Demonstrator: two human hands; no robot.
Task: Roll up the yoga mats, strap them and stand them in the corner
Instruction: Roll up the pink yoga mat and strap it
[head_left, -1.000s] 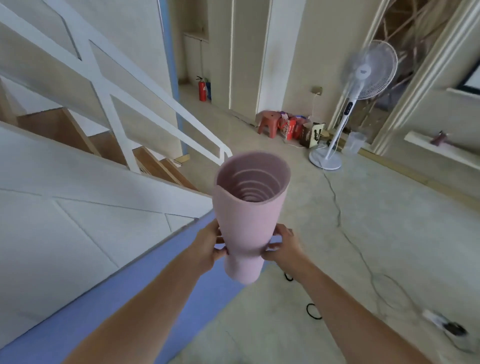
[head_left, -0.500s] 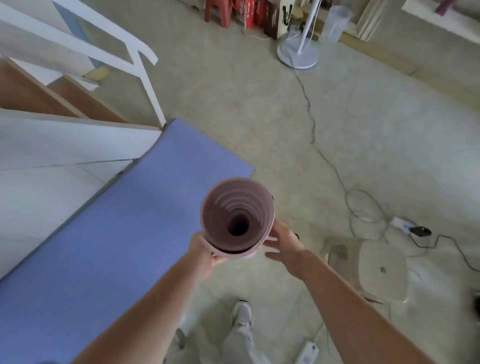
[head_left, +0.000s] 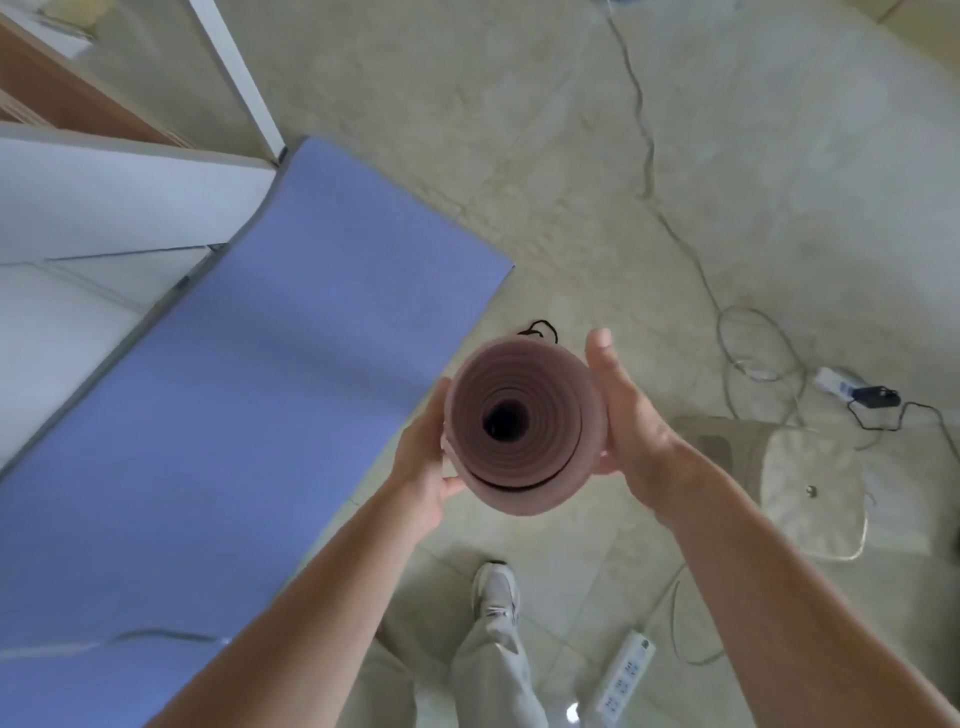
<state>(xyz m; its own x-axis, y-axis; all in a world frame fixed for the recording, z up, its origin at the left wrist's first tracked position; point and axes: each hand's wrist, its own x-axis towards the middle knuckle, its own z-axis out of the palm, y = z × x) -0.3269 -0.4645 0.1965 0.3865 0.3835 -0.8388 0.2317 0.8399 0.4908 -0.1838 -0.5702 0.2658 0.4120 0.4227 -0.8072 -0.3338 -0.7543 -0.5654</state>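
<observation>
Mats number two: one pink roll (head_left: 524, 423), upright and seen end-on, and one blue mat (head_left: 260, 389) flat on the floor. Two hands flank the roll: the left hand (head_left: 423, 457) cups its left side with the thumb curled against it, while the right hand (head_left: 628, 421) presses its right side with straight fingers. One black strap (head_left: 540, 330) lies on the floor just beyond the roll.

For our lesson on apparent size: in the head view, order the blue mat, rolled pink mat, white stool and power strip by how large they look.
1. blue mat
2. rolled pink mat and white stool, unranked: they look alike, and the roll is nearer the camera
3. power strip
</observation>
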